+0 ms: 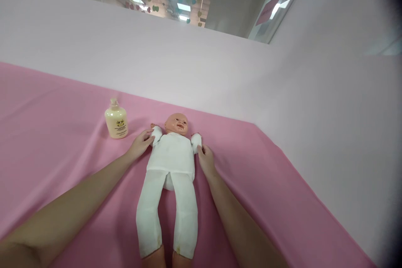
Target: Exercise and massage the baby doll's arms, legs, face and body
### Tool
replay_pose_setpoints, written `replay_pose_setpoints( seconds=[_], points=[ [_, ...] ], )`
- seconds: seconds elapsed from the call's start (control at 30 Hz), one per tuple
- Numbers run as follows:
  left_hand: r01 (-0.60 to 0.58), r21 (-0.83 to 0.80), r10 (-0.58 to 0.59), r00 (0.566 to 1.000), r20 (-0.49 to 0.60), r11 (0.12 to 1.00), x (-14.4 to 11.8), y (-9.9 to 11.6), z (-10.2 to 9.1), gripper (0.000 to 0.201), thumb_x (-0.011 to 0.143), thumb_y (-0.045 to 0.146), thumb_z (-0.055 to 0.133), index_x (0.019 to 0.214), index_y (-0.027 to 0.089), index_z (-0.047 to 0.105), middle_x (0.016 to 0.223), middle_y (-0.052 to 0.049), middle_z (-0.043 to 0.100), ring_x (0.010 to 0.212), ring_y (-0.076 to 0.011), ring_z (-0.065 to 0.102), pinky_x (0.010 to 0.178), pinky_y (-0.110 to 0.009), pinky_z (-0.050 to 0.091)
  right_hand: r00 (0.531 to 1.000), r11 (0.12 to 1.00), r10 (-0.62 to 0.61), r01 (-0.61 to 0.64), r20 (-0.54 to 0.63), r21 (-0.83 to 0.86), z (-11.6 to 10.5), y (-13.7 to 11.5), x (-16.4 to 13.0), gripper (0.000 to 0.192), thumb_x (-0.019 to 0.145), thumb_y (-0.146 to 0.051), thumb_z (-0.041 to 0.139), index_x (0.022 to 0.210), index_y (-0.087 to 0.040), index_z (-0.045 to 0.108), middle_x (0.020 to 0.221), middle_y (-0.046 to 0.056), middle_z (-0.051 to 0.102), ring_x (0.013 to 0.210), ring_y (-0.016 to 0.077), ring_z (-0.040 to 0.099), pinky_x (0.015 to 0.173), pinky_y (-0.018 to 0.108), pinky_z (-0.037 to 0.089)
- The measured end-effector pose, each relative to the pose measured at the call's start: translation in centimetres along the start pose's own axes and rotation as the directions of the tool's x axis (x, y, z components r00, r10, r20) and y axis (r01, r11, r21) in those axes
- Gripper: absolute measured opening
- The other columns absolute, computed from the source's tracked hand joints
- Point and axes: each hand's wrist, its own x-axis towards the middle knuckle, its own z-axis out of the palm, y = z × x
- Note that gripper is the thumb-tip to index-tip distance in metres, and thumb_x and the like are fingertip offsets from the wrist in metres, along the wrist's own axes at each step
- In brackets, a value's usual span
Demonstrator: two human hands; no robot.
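A baby doll (171, 155) lies face up on a pink cloth, its head toward the wall and its bare feet toward me. White fabric covers its body, arms and legs, and both arms are bent up beside the head. My left hand (140, 145) closes its fingers on the doll's arm at the left of the picture. On the opposite side, my right hand (206, 160) pinches the other arm near the elbow. Some of my fingertips are hidden against the fabric.
A pale yellow pump bottle (117, 122) stands left of the doll's head. The pink cloth (63, 125) spreads beneath everything, with soft folds. A white wall (150, 58) rises behind and to the right, with a window (188, 4) above.
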Motion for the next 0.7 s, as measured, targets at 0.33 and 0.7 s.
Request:
replay_pose_setpoints(
  seconds=[0.33,0.7],
  points=[
    [-0.011,0.021,0.011,1.0,-0.002,1.0,0.08,-0.17,0.07,0.065,0.077,0.053,0.072,0.129,0.014,0.063,0.102,-0.01,0.075,0.094,-0.0252,0.068,0.089,-0.04,0.048,1.0,0.999,0.018,-0.019,0.025,0.043,-0.02,-0.45,-0.09,0.03,0.084,-0.048,0.053,0.066,-0.024,0.059,0.077,0.003,0.064,0.078,0.0229,0.054,0.074,0.033,0.038],
    [-0.01,0.05,0.011,1.0,-0.002,0.999,-0.09,0.23,0.19,0.066,0.073,0.052,0.077,0.129,0.017,0.065,0.112,-0.012,0.076,0.11,-0.0313,0.068,0.096,-0.043,0.049,1.0,0.999,0.021,-0.021,0.018,0.027,0.01,-0.32,-0.03,0.03,0.087,-0.044,0.053,0.066,-0.024,0.061,0.076,0.003,0.066,0.078,0.0233,0.056,0.075,0.033,0.04]
  ],
)
